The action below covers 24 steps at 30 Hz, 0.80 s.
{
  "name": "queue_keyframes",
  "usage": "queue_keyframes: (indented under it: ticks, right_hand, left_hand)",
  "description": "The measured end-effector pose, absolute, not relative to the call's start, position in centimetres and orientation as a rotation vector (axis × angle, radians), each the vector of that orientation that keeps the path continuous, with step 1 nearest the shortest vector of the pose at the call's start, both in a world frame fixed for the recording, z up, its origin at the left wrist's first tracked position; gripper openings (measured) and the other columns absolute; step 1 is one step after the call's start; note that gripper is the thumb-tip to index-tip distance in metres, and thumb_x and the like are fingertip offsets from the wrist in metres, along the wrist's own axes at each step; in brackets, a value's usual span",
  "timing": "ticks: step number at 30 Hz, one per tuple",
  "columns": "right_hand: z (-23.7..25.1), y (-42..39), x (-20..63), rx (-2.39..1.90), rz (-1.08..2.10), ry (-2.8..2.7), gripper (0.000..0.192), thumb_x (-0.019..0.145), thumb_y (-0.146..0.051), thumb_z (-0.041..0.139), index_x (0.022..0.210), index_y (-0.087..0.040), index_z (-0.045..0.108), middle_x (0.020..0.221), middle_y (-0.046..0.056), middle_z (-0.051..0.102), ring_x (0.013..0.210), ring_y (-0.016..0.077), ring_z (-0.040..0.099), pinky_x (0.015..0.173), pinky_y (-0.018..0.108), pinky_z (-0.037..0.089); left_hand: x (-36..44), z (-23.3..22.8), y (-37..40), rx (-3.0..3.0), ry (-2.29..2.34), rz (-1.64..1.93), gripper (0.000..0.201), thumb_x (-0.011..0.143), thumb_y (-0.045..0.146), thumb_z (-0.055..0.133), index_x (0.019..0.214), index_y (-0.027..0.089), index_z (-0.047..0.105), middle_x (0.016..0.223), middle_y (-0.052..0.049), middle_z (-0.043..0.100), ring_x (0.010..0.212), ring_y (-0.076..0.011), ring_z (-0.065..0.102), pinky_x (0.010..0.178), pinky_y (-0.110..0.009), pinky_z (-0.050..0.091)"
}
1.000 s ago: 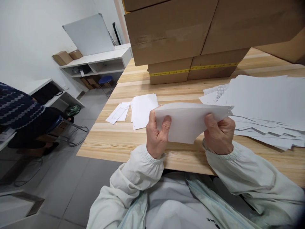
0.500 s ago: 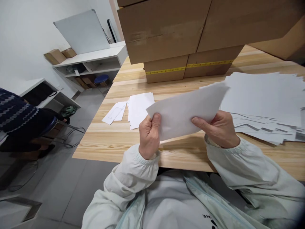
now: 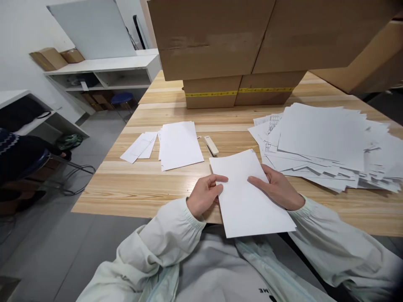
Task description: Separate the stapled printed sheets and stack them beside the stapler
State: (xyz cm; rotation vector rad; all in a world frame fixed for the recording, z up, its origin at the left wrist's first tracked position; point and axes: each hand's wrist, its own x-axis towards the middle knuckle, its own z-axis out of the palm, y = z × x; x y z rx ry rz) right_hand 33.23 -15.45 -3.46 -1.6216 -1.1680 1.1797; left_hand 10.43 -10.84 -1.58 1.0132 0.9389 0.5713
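Note:
Sheets of white paper [image 3: 252, 205] lie between my two hands, over the table's near edge, slightly turned. My left hand [image 3: 206, 193] pinches their left side, with forefinger and thumb on top. Along the right side, my right hand [image 3: 278, 188] grips them, thumb on the upper face and fingers hidden beneath. Just beyond the held sheets rests a white stapler [image 3: 210, 146]. To its left sits a small stack of white paper [image 3: 181, 146], with a few smaller slips [image 3: 140, 147] beside it.
A large messy pile of paper [image 3: 324, 134] covers the table's right side. Cardboard boxes [image 3: 214, 42] stand stacked at the back of the wooden table [image 3: 135, 188]. At far left sits a person [image 3: 19, 147], near a blue stool [image 3: 122, 98] and white shelves [image 3: 103, 69].
The paper has come down and turned from sideways to nearly lengthwise, its face now flat toward me. Both hands shifted their grip along its sides. The stapler has come into view.

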Motion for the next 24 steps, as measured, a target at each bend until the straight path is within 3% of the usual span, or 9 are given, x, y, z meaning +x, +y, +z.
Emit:
queue_keyframes:
  ticks: [6, 12, 16, 18, 21, 24]
  right_hand:
    - [-3.4, -14.1, 33.6, -1.56, 1.255, -1.145, 0.061, 0.074, -0.052, 0.075, 0.124, -0.02, 0.058, 0.119, 0.009, 0.069, 0.091, 0.024, 0.069, 0.07, 0.036, 0.059]
    - [-3.8, -13.0, 34.6, -1.656, 1.08, -1.312, 0.062, 0.078, -0.055, 0.07, 0.128, -0.02, 0.058, 0.109, 0.006, 0.072, 0.084, 0.0233, 0.07, 0.067, 0.035, 0.057]
    - [-1.9, -12.0, 37.3, -1.946, 0.605, -1.748, 0.058, 0.08, -0.053, 0.066, 0.13, -0.026, 0.06, 0.078, 0.001, 0.073, 0.055, 0.019, 0.059, 0.053, 0.032, 0.045]
    - [-0.1, -10.7, 38.3, -1.986, 0.227, -1.887, 0.048, 0.082, -0.051, 0.062, 0.124, -0.028, 0.065, 0.075, 0.002, 0.072, 0.051, 0.0183, 0.054, 0.053, 0.033, 0.039]
    - [2.2, -7.5, 37.3, -1.744, -0.076, -2.01, 0.038, 0.091, -0.048, 0.051, 0.119, -0.027, 0.068, 0.092, 0.007, 0.072, 0.07, 0.0224, 0.059, 0.067, 0.038, 0.044]
    - [2.6, -3.0, 33.3, -1.406, -0.038, -2.135, 0.035, 0.096, -0.041, 0.045, 0.116, -0.023, 0.067, 0.109, 0.01, 0.068, 0.102, 0.0278, 0.058, 0.092, 0.045, 0.044]
  left_hand:
    - [11.0, -2.0, -9.0, 0.963, 1.014, 0.469, 0.02, 0.076, 0.002, 0.053, 0.091, 0.008, 0.065, 0.063, -0.001, 0.061, 0.051, -0.008, 0.057, 0.052, -0.021, 0.051]
    - [11.7, -1.8, -7.7, 0.919, 1.052, 0.434, 0.023, 0.077, -0.003, 0.047, 0.09, 0.006, 0.064, 0.059, -0.001, 0.062, 0.047, -0.0089, 0.059, 0.047, -0.022, 0.053]
    - [11.7, -1.4, -6.9, 0.877, 1.04, 0.398, 0.022, 0.077, -0.004, 0.048, 0.088, 0.006, 0.064, 0.057, -0.001, 0.061, 0.045, -0.0085, 0.058, 0.046, -0.021, 0.053]
    - [11.6, -1.4, -6.6, 0.848, 1.024, 0.391, 0.02, 0.076, -0.004, 0.051, 0.087, 0.006, 0.065, 0.057, 0.0, 0.061, 0.044, -0.0078, 0.058, 0.045, -0.02, 0.052]
    - [11.5, -1.5, -6.4, 0.807, 1.001, 0.389, 0.019, 0.075, -0.003, 0.055, 0.088, 0.006, 0.066, 0.057, 0.0, 0.062, 0.046, -0.0076, 0.058, 0.046, -0.019, 0.052]
    - [11.4, -1.5, -6.3, 0.789, 0.991, 0.384, 0.02, 0.075, -0.002, 0.055, 0.09, 0.006, 0.066, 0.058, -0.001, 0.063, 0.048, -0.0089, 0.06, 0.048, -0.02, 0.054]
